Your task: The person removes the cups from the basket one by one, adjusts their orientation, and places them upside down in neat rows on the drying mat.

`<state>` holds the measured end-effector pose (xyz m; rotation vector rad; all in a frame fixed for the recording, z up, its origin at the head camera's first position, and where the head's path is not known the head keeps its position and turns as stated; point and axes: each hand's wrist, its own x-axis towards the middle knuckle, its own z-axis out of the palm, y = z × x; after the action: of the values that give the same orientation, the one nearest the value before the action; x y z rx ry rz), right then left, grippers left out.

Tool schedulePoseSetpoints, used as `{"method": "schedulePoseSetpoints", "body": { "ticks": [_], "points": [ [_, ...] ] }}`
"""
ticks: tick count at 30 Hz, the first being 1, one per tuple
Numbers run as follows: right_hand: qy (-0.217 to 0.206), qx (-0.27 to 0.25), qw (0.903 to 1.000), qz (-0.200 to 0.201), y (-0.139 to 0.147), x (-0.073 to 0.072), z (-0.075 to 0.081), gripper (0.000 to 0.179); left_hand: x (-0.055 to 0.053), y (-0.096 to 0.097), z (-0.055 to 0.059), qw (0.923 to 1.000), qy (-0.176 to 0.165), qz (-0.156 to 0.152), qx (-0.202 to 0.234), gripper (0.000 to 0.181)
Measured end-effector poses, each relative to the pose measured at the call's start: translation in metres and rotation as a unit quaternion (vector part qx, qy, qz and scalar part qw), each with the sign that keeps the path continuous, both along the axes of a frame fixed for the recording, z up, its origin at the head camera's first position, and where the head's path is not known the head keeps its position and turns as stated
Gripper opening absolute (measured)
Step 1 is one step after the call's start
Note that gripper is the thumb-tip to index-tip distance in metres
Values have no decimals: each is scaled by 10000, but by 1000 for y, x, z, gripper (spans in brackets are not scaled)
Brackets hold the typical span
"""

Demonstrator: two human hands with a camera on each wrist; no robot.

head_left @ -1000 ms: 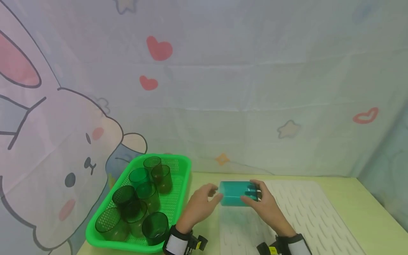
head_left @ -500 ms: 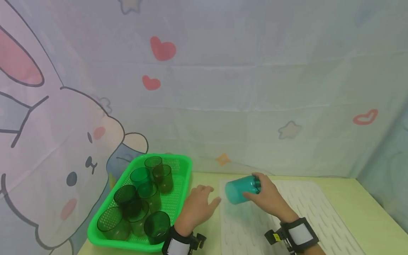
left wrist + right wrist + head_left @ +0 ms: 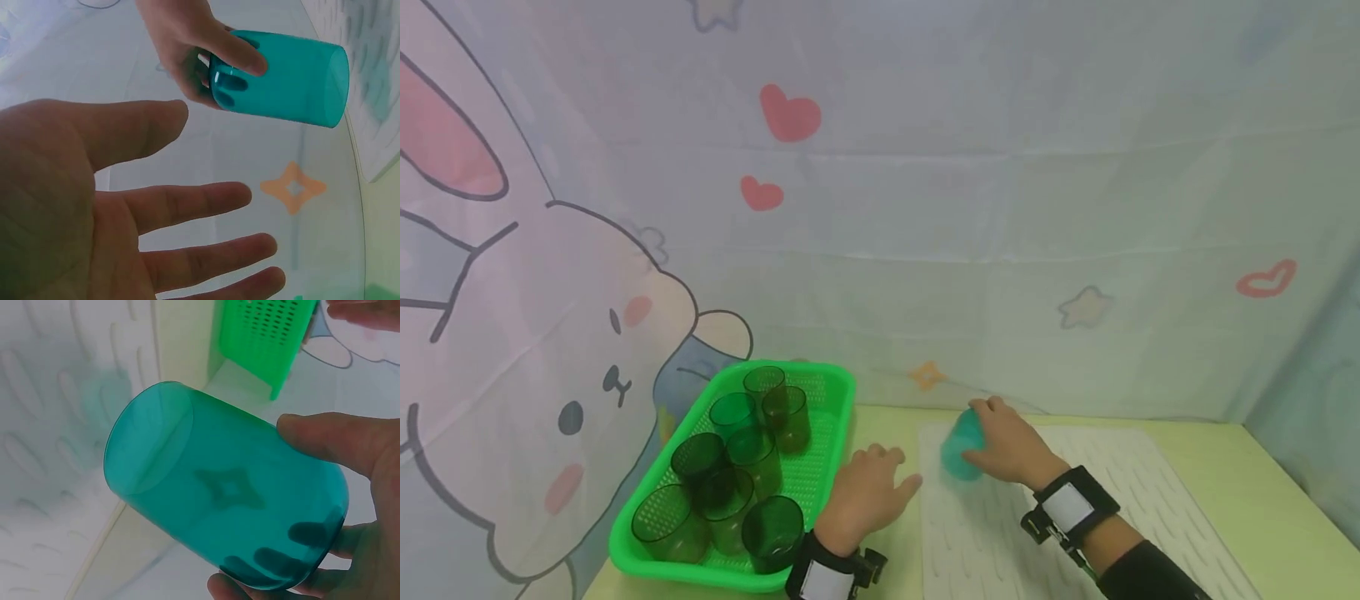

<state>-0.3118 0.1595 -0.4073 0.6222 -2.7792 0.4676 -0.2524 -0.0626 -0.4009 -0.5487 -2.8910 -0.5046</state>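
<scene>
A clear teal plastic cup [image 3: 959, 452] is in my right hand [image 3: 1015, 446], over the back left part of a white ridged mat [image 3: 1112, 508]. The thumb and fingers grip it around its rounded base end, and the mouth of the cup [image 3: 294, 78] points down at the mat. In the right wrist view the fingertips show through the wall of the cup [image 3: 206, 469]. My left hand [image 3: 865, 497] holds nothing; its fingers are spread above the strip of table between the mat and a green basket [image 3: 700, 573].
Several dark green and olive-tinted cups [image 3: 752, 454] stand in the basket on the left. A pale yellow-green tabletop [image 3: 1292, 508] extends under the mat. Behind it hangs a printed fabric backdrop [image 3: 970, 208] with hearts, stars and a rabbit.
The left hand has come away from the cup and drawn back slightly left. My right hand has turned the cup from lying sideways to mouth down, over the mat.
</scene>
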Motion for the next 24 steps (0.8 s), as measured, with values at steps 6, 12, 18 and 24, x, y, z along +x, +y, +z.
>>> {"method": "schedulePoseSetpoints", "body": {
  "ticks": [6, 12, 18, 24],
  "points": [
    [-29, 260, 9997, -32, -7, -19, 1, 70, 2, 2, -1, 9994, -84, 46, -332, 41],
    [-261, 376, 9989, -114, -14, -35, -2, 71, 2, 4, -2, 9982, -96, 24, -597, 43],
    [-476, 427, 9978, -153, -19, -44, -7, 71, 1, 6, -6, 9973, -76, -76, -723, 43],
    [-495, 471, 9976, -98, -24, -51, -7, 73, 1, 8, -10, 9977, -68, -104, -671, 43]
  ]
}}
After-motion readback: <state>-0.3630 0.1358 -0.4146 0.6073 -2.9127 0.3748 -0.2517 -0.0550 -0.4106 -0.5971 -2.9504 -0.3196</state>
